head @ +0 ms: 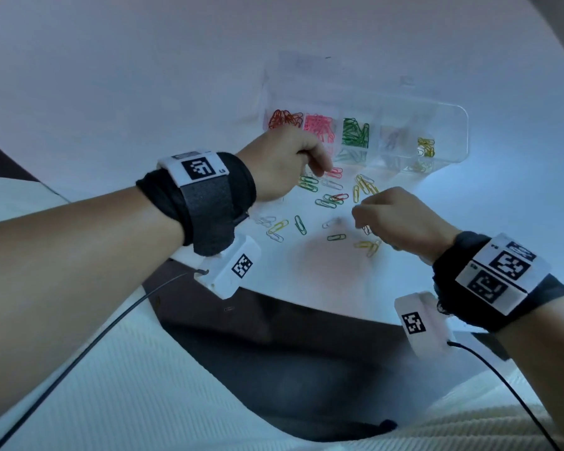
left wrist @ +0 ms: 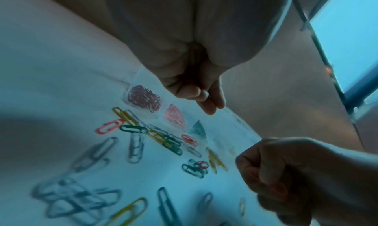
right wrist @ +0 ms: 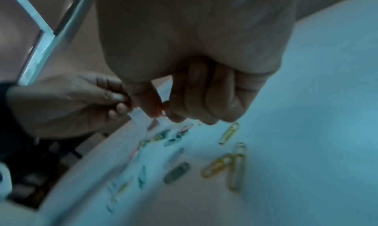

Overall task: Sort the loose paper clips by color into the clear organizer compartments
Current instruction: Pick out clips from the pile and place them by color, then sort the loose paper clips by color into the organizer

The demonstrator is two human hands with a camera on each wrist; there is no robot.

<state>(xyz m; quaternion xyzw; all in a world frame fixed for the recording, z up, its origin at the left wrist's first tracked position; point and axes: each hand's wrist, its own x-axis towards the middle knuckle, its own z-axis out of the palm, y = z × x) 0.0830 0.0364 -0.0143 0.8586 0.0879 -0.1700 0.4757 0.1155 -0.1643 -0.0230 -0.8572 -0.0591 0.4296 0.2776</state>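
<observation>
A clear organizer (head: 463,125) lies at the back of the white table, with red (head: 284,118), pink (head: 319,125), green (head: 355,131) and yellow clips (head: 425,146) in separate compartments. Loose paper clips (head: 326,200) of mixed colors are scattered in front of it. My left hand (head: 319,167) hovers with curled fingers just over a pink clip (head: 335,172); nothing shows between its fingers (left wrist: 206,100). My right hand (head: 360,216) is curled over the scatter's right side. It holds a red clip (left wrist: 278,189), with thumb and forefinger (right wrist: 151,106) pinched together.
The table's front edge (head: 274,288) runs just below the wrists, with a dark gap and my lap beyond it. Yellow clips (right wrist: 233,164) lie under the right hand, grey and blue ones (left wrist: 67,195) toward the left. A window frame (left wrist: 327,64) stands behind.
</observation>
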